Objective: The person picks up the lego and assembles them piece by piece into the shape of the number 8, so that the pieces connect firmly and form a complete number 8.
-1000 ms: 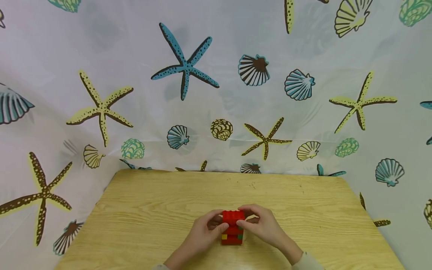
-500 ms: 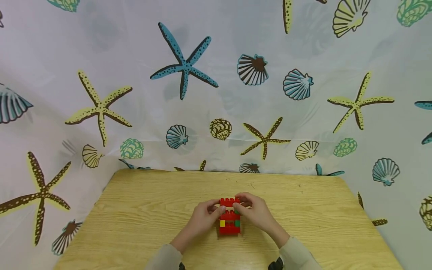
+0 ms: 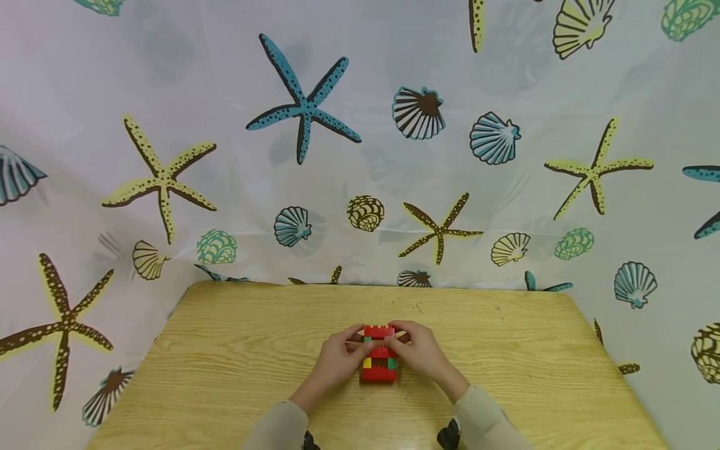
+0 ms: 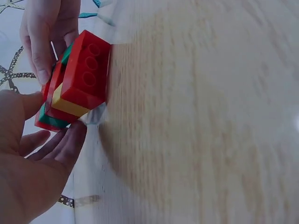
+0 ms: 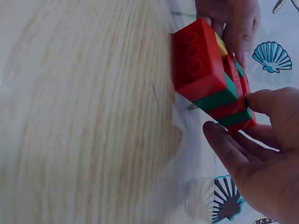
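A small tower of toy building bricks [image 3: 379, 374] is held between both hands at the middle of the table. Long red bricks alternate with short green and yellow ones, leaving gaps between the layers. Its hollow underside, with round tubes, faces the camera in the left wrist view [image 4: 89, 65] and the right wrist view, so the tower leans back. On the left, my left hand [image 3: 339, 356] pinches its upper part between thumb and fingers. My right hand [image 3: 420, 350] grips the upper right side the same way. The fingers partly hide the upper layers.
A wooden table [image 3: 253, 337] spreads out around the hands. Behind it and along both sides hangs a white curtain [image 3: 236, 187] printed with starfish and shells.
Both hands have moved the brick tower away from the body, toward the back of the table. It has tipped, and the gaps between its layers now show. Both hands keep their hold.
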A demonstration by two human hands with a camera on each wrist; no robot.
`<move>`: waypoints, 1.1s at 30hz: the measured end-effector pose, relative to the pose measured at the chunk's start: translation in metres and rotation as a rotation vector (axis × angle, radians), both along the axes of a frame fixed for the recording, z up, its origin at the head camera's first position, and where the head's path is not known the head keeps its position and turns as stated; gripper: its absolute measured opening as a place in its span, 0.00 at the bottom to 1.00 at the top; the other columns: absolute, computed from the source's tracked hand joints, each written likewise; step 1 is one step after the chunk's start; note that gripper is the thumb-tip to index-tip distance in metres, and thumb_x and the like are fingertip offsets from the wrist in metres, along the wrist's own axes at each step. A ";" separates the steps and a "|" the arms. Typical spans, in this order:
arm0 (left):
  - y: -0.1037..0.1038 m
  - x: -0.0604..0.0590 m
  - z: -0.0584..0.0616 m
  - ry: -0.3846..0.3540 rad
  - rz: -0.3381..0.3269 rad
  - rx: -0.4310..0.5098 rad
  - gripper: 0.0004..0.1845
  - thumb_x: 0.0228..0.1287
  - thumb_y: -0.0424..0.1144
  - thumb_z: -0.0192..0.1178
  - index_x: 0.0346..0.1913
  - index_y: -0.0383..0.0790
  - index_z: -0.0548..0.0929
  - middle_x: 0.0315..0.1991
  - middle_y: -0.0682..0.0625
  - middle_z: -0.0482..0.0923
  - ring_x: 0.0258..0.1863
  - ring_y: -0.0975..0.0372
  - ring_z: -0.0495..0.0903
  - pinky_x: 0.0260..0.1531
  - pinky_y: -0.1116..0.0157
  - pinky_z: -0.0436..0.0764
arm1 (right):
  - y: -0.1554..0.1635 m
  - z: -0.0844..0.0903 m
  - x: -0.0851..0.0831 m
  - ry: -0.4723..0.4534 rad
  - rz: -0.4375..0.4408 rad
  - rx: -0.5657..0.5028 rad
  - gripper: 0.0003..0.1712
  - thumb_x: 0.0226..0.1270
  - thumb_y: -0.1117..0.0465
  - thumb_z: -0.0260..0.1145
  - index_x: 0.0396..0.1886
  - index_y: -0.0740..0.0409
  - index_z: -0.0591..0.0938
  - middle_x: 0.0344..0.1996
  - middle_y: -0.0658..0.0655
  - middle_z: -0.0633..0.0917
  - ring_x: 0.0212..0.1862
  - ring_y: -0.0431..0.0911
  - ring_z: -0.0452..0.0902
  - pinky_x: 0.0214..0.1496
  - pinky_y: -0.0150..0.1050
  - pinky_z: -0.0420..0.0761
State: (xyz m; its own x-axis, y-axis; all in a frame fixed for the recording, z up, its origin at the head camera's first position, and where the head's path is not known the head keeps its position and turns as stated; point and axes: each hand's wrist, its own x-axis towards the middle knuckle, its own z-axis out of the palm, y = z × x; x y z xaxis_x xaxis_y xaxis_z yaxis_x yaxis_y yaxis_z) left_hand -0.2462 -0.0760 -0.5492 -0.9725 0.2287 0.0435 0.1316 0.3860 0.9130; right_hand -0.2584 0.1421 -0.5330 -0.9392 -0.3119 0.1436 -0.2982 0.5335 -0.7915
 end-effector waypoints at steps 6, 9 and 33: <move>0.002 0.003 -0.002 0.028 0.024 -0.088 0.34 0.76 0.46 0.65 0.78 0.34 0.69 0.65 0.39 0.82 0.70 0.45 0.77 0.67 0.42 0.77 | -0.006 -0.006 -0.002 0.031 0.001 0.078 0.28 0.82 0.55 0.62 0.71 0.70 0.76 0.57 0.66 0.85 0.51 0.55 0.86 0.50 0.47 0.88; 0.004 0.002 -0.004 0.056 0.033 -0.149 0.34 0.77 0.46 0.64 0.77 0.32 0.70 0.68 0.37 0.80 0.73 0.43 0.73 0.71 0.40 0.72 | -0.009 -0.008 -0.002 0.038 -0.003 0.106 0.28 0.83 0.56 0.60 0.72 0.71 0.75 0.57 0.67 0.84 0.52 0.54 0.85 0.53 0.49 0.87; 0.003 0.028 -0.007 0.308 -0.038 -0.628 0.33 0.85 0.54 0.45 0.79 0.34 0.67 0.79 0.31 0.64 0.79 0.27 0.53 0.76 0.28 0.52 | -0.001 -0.004 0.034 0.225 0.041 0.543 0.32 0.85 0.47 0.55 0.74 0.67 0.74 0.73 0.73 0.74 0.73 0.70 0.71 0.73 0.64 0.72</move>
State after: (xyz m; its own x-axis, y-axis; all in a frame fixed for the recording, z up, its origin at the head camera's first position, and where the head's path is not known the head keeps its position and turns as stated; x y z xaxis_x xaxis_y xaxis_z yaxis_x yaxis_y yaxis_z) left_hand -0.2187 -0.0732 -0.5561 -0.9280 0.3344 0.1643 0.3724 0.8184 0.4376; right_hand -0.2241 0.1414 -0.5372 -0.8899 -0.4316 0.1476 -0.4559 0.8295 -0.3227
